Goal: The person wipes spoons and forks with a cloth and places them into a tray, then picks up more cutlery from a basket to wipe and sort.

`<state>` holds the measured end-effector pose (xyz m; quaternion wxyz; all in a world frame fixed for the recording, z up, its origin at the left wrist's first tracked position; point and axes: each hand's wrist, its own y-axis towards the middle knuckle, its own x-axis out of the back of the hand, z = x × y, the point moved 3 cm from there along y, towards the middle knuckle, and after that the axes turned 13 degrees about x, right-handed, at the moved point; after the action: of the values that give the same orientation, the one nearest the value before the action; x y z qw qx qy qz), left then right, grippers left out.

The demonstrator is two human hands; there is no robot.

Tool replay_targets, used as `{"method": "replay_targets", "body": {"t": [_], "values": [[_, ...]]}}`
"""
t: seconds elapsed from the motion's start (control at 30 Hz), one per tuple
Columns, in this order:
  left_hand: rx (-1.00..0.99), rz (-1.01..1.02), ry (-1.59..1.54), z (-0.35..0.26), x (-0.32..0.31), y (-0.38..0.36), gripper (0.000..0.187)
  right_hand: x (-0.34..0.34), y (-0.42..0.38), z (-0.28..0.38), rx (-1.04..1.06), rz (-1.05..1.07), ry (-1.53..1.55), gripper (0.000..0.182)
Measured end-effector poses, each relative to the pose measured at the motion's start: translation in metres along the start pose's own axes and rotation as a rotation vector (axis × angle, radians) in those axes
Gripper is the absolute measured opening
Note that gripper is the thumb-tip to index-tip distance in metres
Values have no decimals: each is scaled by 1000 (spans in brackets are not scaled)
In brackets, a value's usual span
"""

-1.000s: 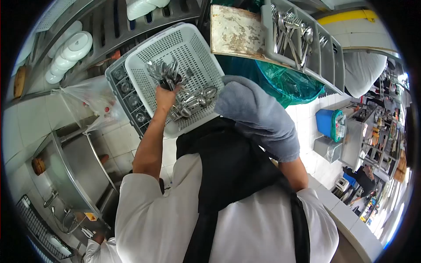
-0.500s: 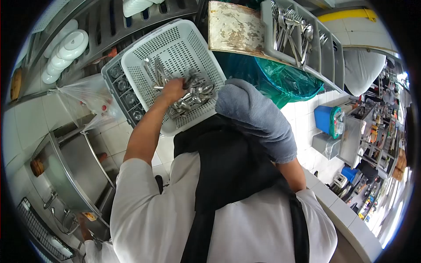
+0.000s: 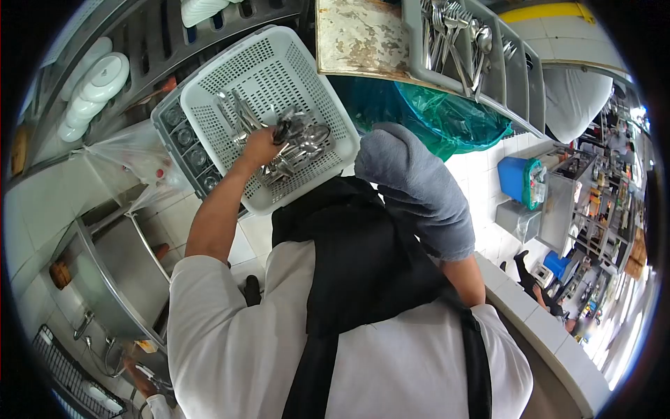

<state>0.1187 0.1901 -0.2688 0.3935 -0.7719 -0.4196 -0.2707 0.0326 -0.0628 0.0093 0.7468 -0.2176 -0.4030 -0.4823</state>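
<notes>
My left hand reaches into a white perforated plastic basket, its fingers closed around some of the metal cutlery. A loose pile of spoons and other cutlery lies at the bottom of the basket, around that hand. A grey towel is wrapped over my right hand and most of the forearm. The fingers of that hand are hidden under the cloth. The towel's rounded end is beside the basket's right edge, near a green plastic bag.
A grey cutlery tray with sorted forks and spoons rests at upper right beside a worn board. Under the basket is a grey rack of glasses. White dishes stand on the left shelf. Another person's hand shows at lower left.
The view has shifted slightly, so the basket and tray appear a little further left and up. My left hand stays among the cutlery. The towel-wrapped arm sits slightly further from the basket.
</notes>
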Motion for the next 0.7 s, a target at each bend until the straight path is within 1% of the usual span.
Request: {"method": "replay_targets", "body": {"t": [0.07, 0.1, 0.13, 0.2, 0.23, 0.27, 0.33, 0.37, 0.4, 0.43, 0.47, 0.53, 0.6, 0.63, 0.7], "values": [[363, 160, -292, 7, 13, -3, 32, 1, 3, -1, 36, 6, -31, 45], [339, 100, -500, 18, 7, -2, 24, 2, 4, -2, 53, 10, -46, 45], [340, 97, -500, 22, 4, -2, 24, 3, 6, -3, 71, 14, -62, 45], [266, 34, -1052, 14, 17, -11, 19, 3, 10, -2, 90, 18, -72, 45], [301, -39, -1150, 9, 19, -18, 18, 4, 12, -2, 58, 2, -20, 45], [304, -37, -1148, 13, 10, -20, 18, 6, 13, 0, 25, -14, 31, 45], [375, -229, -1159, 28, -11, -23, 17, 9, 15, 4, -33, -42, 131, 45], [415, -275, -970, 25, -9, -26, 19, 9, 16, 5, -59, -54, 181, 46], [418, -284, -969, 36, -16, -19, 19, 8, 18, 4, -51, -52, 180, 45], [450, -201, -1237, 53, -31, -8, 21, 8, 18, 4, -30, -38, 154, 45], [481, -107, -1503, 52, -31, -8, 23, 8, 19, 6, -13, -21, 129, 45], [502, -76, -1550, 55, -23, -13, 21, 8, 19, 7, 15, 8, 87, 45], [392, 50, -1721, 46, -9, -19, 15, 8, 19, 6, 27, 23, 66, 45], [394, 44, -1722, 44, -5, -21, 15, 7, 19, 6, 32, 28, 62, 44], [551, 112, -1803, 42, -2, -21, 15, 5, 18, 3, 41, 26, 64, 44]]}}
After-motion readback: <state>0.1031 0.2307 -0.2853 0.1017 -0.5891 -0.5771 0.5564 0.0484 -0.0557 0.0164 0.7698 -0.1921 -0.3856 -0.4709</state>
